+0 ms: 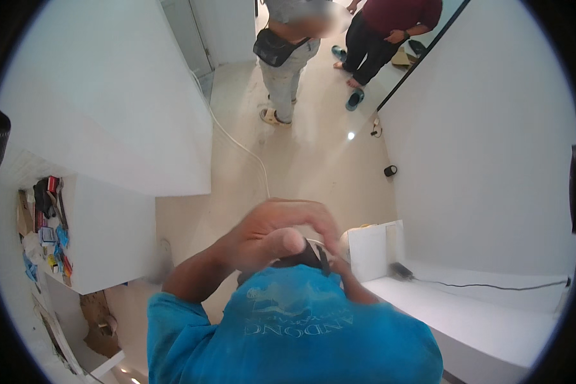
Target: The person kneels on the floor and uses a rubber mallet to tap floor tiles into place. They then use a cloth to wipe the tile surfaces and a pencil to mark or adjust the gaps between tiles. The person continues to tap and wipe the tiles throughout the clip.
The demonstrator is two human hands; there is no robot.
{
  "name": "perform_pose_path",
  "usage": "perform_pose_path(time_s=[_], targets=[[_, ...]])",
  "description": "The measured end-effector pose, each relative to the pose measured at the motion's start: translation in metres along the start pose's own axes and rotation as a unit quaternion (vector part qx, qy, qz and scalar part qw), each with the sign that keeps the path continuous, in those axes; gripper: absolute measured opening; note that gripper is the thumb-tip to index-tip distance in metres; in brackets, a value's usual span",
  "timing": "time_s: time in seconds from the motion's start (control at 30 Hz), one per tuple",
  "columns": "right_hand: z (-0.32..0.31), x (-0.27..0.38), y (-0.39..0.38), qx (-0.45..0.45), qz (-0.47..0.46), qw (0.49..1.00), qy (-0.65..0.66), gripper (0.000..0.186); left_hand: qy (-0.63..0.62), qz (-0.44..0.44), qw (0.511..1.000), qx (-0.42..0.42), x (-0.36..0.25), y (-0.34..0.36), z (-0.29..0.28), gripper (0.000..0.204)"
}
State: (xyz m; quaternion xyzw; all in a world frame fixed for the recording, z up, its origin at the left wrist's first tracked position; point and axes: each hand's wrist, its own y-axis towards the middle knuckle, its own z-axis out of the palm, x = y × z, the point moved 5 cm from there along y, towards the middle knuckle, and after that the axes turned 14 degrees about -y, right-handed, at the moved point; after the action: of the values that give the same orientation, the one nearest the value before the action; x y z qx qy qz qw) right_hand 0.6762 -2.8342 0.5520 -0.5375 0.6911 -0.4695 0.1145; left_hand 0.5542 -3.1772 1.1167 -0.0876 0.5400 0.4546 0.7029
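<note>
My left hand is raised in front of my chest, close to my blue shirt. Its fingers arch over to the right and its thumb stands apart, with no object visible between them. Motion slightly blurs the hand. My right forearm comes up from the right side, and its hand is mostly hidden behind the left hand's fingers. Just below the left fingers, dark straps lie against a pale patch; what they belong to is hard to make out.
Ahead stand a person with a black waist bag and a barefoot person near loose clogs. A white cable crosses the floor. Clutter tops a white block at left. A black adapter rests on the right ledge.
</note>
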Motion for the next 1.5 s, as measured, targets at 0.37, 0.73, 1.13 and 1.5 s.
perform_pose_path(time_s=[0.37,0.73,1.13,1.5], targets=[[-0.158,0.121,0.104,-0.117,-0.019,0.992,0.031,0.032,-0.066,0.212,0.971,0.088,-0.047,0.07,-0.018,0.104],[-0.058,0.187,0.15,-0.02,-0.002,0.996,-0.084,0.035,-0.065,0.235,0.956,0.161,-0.117,0.058,-0.126,0.106],[-0.01,0.247,0.172,-0.119,-0.146,0.959,-0.213,0.036,0.114,-0.177,0.948,0.241,-0.026,0.036,-0.231,0.093],[-0.074,0.281,0.143,-0.157,-0.045,0.98,-0.118,0.036,0.057,-0.069,0.934,0.345,0.019,0.011,-0.23,0.099]])
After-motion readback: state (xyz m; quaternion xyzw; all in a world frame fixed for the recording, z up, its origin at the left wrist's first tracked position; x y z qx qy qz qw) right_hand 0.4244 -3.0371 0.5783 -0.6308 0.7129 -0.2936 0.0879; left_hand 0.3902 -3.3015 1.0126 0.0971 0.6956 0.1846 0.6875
